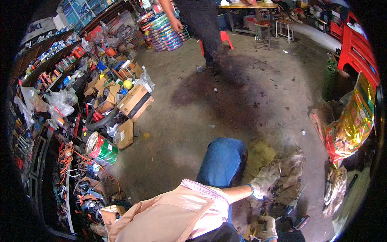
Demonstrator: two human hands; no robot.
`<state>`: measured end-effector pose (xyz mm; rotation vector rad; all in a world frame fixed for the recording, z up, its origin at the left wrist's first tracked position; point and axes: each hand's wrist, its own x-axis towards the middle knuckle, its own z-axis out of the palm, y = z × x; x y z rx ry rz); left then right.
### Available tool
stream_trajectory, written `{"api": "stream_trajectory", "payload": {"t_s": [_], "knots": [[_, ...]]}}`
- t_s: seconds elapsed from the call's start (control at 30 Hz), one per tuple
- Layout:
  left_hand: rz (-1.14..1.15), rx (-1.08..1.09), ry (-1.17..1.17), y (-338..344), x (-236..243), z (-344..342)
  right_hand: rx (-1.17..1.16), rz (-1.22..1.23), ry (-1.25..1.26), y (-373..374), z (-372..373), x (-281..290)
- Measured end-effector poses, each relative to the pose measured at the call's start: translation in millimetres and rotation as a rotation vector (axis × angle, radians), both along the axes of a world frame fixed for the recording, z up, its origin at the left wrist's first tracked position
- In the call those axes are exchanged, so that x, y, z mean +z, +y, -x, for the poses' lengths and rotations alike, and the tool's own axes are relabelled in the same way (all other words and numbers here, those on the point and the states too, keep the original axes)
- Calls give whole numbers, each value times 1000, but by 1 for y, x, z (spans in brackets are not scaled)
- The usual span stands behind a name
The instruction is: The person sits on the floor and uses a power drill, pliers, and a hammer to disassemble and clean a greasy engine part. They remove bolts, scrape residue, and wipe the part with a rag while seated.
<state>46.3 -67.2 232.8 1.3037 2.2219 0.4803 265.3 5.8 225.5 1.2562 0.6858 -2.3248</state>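
Note:
My left hand [266, 180], in a dirty whitish knit glove, reaches across to the right from a beige sleeve [169, 209]. Its fingers look stretched out along a grimy, crumpled grey-brown cloth [291, 173] on the floor. Closer to me, at the lower edge, my right hand [267, 229] wears a similar glove. Its fingers are curled, and whatever they hold is too small and dark to name. Between the hands lie dark, greasy pieces I cannot identify. A long thin tool [296, 201] and a dark-handled tool [302, 222] lie just to the right.
My jeans-covered knee [221, 161] is left of the work. A green-and-red bucket [101, 148], cardboard boxes [135, 101] and cluttered shelves [52, 80] line the left. A person in dark trousers [203, 28] stands ahead. A shiny sack [350, 125] and red chairs [356, 52] are at right.

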Motion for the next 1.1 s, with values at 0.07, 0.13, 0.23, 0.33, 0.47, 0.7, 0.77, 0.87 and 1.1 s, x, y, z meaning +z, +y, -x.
{"api": "stream_trajectory", "payload": {"t_s": [0.07,0.13,0.23,0.33,0.47,0.7,0.77,0.87,1.1], "knots": [[58,-120,20,1,-10,2,-2,15,-1,2,-4,-5],[4,-310,387,4,-23,-1,-26,61,-4,4,-8,-14],[87,-307,315,8,-37,-5,-25,80,-13,7,-13,-29],[80,-270,196,11,-40,-4,44,97,77,10,-20,-43],[83,-276,88,13,-40,-2,-191,248,-155,4,-28,-55],[74,-202,137,9,-42,-18,-199,172,-163,-4,-32,-74],[59,-210,68,8,-36,-18,-141,221,-180,-1,-33,-75],[96,-265,78,8,-23,-14,-148,247,-204,0,-31,-69],[65,-310,382,9,-25,-11,-174,35,-121,-12,-20,-28]]}}
